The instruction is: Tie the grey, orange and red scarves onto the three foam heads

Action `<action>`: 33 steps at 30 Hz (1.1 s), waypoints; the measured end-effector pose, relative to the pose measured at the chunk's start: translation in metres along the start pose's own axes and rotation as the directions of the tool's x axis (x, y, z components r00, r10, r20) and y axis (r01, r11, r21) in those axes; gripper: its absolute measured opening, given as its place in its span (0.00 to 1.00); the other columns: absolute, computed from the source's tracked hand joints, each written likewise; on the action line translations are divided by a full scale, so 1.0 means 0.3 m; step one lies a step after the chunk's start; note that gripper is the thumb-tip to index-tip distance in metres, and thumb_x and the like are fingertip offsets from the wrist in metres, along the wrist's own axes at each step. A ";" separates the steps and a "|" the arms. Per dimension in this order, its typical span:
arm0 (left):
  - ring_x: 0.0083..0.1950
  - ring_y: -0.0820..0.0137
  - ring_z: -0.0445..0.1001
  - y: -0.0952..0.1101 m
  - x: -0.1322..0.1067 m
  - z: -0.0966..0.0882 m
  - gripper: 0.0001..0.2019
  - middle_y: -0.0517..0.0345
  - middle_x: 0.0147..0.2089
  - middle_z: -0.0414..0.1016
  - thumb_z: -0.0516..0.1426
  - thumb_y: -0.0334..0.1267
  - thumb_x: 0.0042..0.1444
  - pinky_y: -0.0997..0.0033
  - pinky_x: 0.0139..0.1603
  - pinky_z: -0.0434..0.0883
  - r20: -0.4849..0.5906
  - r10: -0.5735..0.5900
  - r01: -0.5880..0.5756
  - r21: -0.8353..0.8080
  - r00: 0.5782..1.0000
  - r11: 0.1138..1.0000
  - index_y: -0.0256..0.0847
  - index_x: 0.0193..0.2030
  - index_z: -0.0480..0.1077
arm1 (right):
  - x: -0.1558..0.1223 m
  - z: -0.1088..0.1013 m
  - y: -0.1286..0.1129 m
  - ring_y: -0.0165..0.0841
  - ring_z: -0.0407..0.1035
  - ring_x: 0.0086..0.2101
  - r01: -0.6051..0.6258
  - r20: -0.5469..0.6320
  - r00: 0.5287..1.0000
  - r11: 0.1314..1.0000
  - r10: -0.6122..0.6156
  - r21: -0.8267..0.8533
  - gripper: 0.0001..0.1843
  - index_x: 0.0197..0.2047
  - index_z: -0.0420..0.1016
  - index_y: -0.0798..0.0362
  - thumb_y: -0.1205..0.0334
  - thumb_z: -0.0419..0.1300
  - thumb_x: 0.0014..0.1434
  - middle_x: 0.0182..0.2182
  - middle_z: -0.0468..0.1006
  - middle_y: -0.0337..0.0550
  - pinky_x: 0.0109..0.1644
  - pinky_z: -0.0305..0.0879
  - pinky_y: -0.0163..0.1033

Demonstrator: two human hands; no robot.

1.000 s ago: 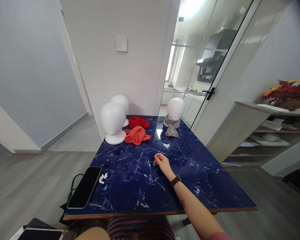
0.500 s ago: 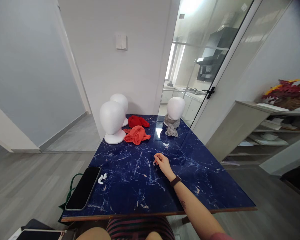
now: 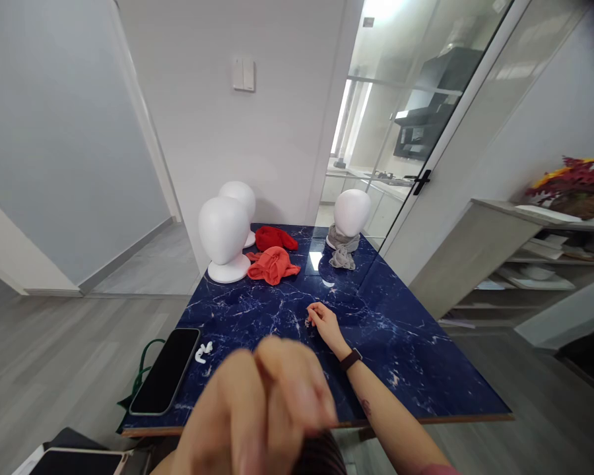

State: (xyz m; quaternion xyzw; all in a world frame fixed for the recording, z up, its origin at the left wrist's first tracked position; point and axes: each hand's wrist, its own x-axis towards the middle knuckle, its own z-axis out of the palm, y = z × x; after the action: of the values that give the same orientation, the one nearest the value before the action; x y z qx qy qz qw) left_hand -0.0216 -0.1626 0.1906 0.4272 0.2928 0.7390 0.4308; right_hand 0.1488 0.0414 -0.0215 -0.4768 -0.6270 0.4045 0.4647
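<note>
My left hand [image 3: 262,409] is raised close to the camera, low in the middle of the view. It is blurred, its fingers bunched together, and nothing shows in it. My right hand [image 3: 324,322] rests on the blue marbled table [image 3: 416,369] with its fingers curled in and a dark watch on the wrist. Three white mannequin heads stand at the far end: two at the left [image 3: 224,232] and one at the right [image 3: 351,212] with a grey cloth [image 3: 341,256] at its base. An orange cap [image 3: 273,264] and a red cap [image 3: 274,237] lie between them.
A black phone [image 3: 166,369] and a small white piece [image 3: 202,351] lie at the table's near left corner. A green bag strap [image 3: 143,369] hangs beside that corner. A glass door [image 3: 420,181] is at the right, with shelves [image 3: 525,264] and a basket of red flowers [image 3: 571,188] beyond.
My left hand has come up into view in front of the camera, hiding part of the near table. My right hand has stayed where it was.
</note>
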 end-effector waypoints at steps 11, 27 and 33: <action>0.29 0.79 0.65 -0.374 0.486 -0.281 0.14 0.62 0.28 0.66 0.64 0.44 0.45 0.80 0.31 0.64 -0.412 -0.129 0.106 -0.079 0.902 0.991 0.37 0.27 0.66 | 0.001 0.000 0.003 0.30 0.63 0.21 -0.010 0.027 1.000 1.000 0.009 0.011 0.20 0.34 0.69 0.53 0.43 0.54 0.56 0.21 0.71 0.38 0.27 0.60 0.34; 0.69 0.44 0.38 -0.696 0.750 -0.616 0.48 0.30 0.69 0.42 0.63 0.51 0.40 0.47 0.65 0.39 -0.520 0.117 0.473 0.833 0.846 0.286 0.26 0.64 0.49 | -0.001 0.005 -0.001 0.29 0.65 0.21 -0.019 0.051 0.999 1.000 0.019 0.006 0.13 0.34 0.69 0.52 0.50 0.54 0.59 0.21 0.71 0.36 0.27 0.60 0.33; 0.68 0.41 0.44 -0.735 0.817 -0.644 0.50 0.25 0.65 0.52 0.57 0.61 0.43 0.43 0.63 0.45 -0.407 0.132 0.403 0.914 0.904 0.057 0.23 0.63 0.51 | 0.002 0.007 0.009 0.30 0.66 0.22 -0.018 0.044 0.999 1.000 0.018 -0.002 0.14 0.35 0.70 0.51 0.49 0.53 0.59 0.21 0.72 0.37 0.27 0.61 0.33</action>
State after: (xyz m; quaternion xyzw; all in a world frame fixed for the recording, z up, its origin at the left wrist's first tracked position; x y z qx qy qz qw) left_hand -0.1718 0.1430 0.0174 0.4182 0.8334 0.3605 0.0248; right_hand 0.1472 0.0425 -0.0246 -0.4736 -0.6330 0.4184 0.4471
